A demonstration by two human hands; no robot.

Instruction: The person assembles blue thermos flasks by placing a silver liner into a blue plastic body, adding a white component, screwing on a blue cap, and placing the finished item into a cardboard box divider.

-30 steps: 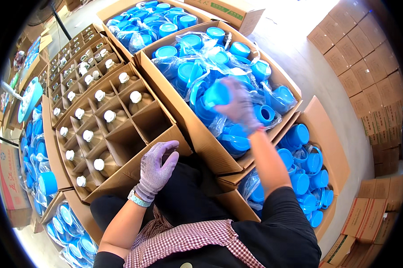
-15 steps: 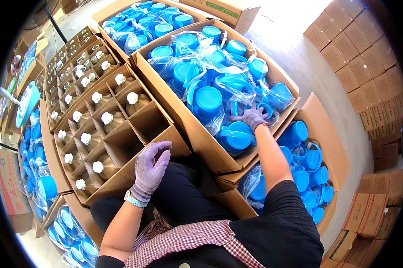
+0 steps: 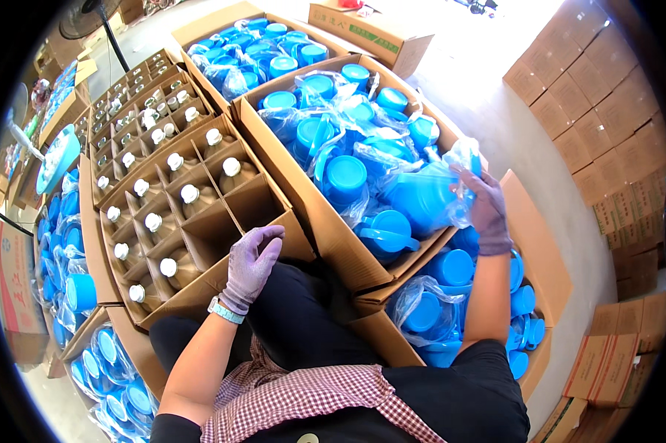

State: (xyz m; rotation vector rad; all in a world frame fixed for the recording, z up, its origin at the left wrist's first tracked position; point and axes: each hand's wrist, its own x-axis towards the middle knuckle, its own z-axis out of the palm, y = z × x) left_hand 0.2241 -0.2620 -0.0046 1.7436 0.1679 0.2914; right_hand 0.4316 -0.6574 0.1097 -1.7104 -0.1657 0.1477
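Observation:
My right hand point(image 3: 489, 210), in a pale purple glove, grips a blue plastic jug point(image 3: 418, 198) that is partly wrapped in clear film. The jug lies tilted over the right side of a large carton point(image 3: 303, 203) full of similar blue jugs. My left hand point(image 3: 252, 266), gloved too, hovers by the near corner of a divided carton point(image 3: 192, 299). Its fingers are loosely curved and apart from the thumb, with nothing between them. White-capped bottles point(image 3: 190, 194) stand in many of that carton's compartments.
Below my right arm is another carton point(image 3: 543, 255) with wrapped blue jugs. More blue items fill a carton point(image 3: 116, 384) at lower left. A turquoise fan point(image 3: 58, 159) stands at far left. Stacked brown boxes point(image 3: 591, 96) line the right side.
My right hand has risen and moved right from among the wrapped jugs, drawing up a blue jug with its film. My left hand stays nearly in place.

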